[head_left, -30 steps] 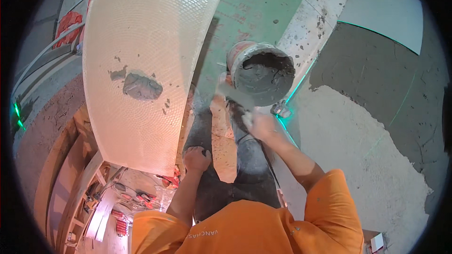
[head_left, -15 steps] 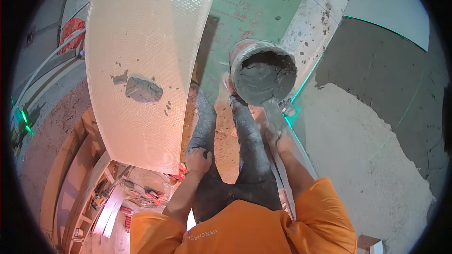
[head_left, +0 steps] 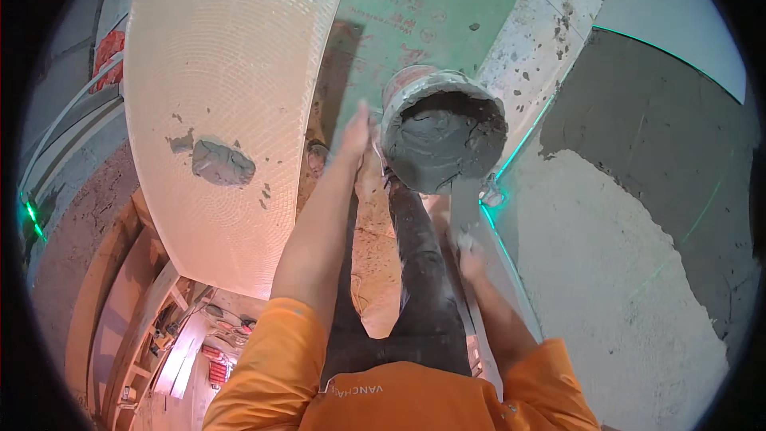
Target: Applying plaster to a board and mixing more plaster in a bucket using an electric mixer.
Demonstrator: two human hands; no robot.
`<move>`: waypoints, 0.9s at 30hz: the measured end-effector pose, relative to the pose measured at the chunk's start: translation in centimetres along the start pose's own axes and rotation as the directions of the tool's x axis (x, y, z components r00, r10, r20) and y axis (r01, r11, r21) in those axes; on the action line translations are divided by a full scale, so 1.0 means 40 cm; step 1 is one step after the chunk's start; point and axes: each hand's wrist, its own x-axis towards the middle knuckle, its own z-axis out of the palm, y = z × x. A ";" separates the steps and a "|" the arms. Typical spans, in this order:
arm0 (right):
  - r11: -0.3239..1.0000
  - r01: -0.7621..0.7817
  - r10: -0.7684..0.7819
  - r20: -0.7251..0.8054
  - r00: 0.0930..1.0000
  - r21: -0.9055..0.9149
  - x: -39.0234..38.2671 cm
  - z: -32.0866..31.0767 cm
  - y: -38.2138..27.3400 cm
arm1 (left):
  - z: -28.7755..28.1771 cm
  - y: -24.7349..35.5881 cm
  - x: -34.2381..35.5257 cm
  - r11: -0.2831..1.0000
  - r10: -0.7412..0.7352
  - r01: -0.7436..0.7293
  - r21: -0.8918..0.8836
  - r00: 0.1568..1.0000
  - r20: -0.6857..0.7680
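My right hand (head_left: pixel 472 262) is closed around the handle of a trowel. Grey mortar coats its flat blade (head_left: pixel 469 201), which rests at the near rim of the bucket. The bucket (head_left: pixel 409 89) tilts towards me, and wet grey mortar (head_left: pixel 439 144) fills much of it. Beside the bucket's left wall is my left hand (head_left: pixel 357 134), its fingers stretched forward; whether they touch the bucket is hard to see. Left of my legs, a large pale tile (head_left: pixel 231 72) lies with its textured back up, carrying one lump of mortar (head_left: pixel 223 164) and several small crumbs.
At right, grey mortar (head_left: pixel 646 120) is spread over part of the pale floor (head_left: pixel 606 255), near a laid light tile (head_left: pixel 670 24). A green laser line runs along the floor right of the bucket. A wooden frame (head_left: pixel 152 303) stands at lower left; a green board (head_left: pixel 431 0) lies ahead.
My left hand has left my left thigh and reached forward to the bucket's left side. The right hand with the trowel has moved slightly nearer to me. The view has shifted a little.
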 end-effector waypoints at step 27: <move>0.459 -0.490 0.623 0.124 0.772 0.741 -0.515 -0.359 0.008 | 0.063 0.065 -0.809 0.876 0.084 -0.069 0.477 0.996 -0.009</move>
